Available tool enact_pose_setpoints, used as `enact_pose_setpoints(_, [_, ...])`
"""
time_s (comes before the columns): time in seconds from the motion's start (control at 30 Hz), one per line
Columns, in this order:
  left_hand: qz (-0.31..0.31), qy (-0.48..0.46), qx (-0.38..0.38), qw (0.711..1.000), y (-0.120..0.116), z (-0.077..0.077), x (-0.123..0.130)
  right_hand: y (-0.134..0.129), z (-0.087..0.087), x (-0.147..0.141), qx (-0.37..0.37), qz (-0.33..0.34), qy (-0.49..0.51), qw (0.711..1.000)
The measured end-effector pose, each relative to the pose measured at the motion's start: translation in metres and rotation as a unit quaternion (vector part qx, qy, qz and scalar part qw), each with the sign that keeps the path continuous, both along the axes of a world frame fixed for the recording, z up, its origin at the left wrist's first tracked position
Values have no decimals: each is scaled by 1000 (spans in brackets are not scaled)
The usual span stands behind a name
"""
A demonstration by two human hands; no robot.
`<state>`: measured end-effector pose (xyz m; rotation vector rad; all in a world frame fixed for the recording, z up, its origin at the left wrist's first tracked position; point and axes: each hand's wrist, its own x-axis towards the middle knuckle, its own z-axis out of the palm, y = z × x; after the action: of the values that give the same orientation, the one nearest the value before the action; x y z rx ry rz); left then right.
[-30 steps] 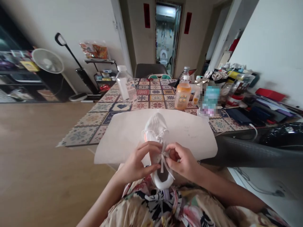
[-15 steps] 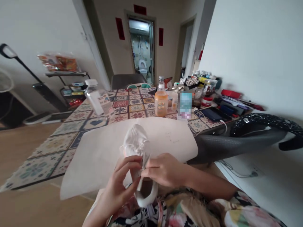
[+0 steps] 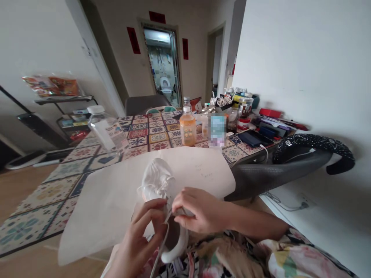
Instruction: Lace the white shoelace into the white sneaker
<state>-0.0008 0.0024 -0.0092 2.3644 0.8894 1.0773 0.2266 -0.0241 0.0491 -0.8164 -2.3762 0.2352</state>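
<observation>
A white sneaker (image 3: 157, 174) lies with its toe away from me on a large white paper sheet (image 3: 101, 204), its opening near my lap. My left hand (image 3: 147, 226) is closed at the left edge of the lacing, fingertips against the shoe. On the other side, my right hand (image 3: 199, 208) pinches a white shoelace (image 3: 162, 242) beside the eyelets. A length of that lace runs down past my left thumb toward my lap. More lace lies loosely over the front of the shoe. My fingers hide part of the eyelets.
Beyond the paper, the patterned tablecloth (image 3: 60, 202) carries a large clear bottle (image 3: 106, 129) and an orange drink bottle (image 3: 188, 129). A phone (image 3: 251, 138) on a cable and assorted clutter line the right side. A grey chair (image 3: 278, 173) holds a black curved object (image 3: 315, 144).
My right hand has drawn slightly apart from my left, and a length of lace now hangs toward my lap. The view has shifted, so the room appears further left.
</observation>
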Motion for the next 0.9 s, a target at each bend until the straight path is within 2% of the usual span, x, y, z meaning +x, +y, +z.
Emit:
enact_pose_setpoints(0.13, [-4,-9,11,1000,1,3,3,13,-20,2,41,7,-2,999])
enact_pose_setpoints(0.23, [-12,-16,-10,1000,-1,5,4,14,-28,-2,61,6,-4,998])
enact_pose_setpoints(0.37, [-31,-35,-67,997,-3,7,3,14,-28,-8,93,-25,-3,995])
enact_pose_setpoints(0.53, [-55,-55,-103,992,-2,6,2,14,-29,-13,125,-60,2,990])
enact_pose_setpoints(0.9, [-99,-145,-223,959,-10,-1,-10,19,-33,-14,88,-122,3,989])
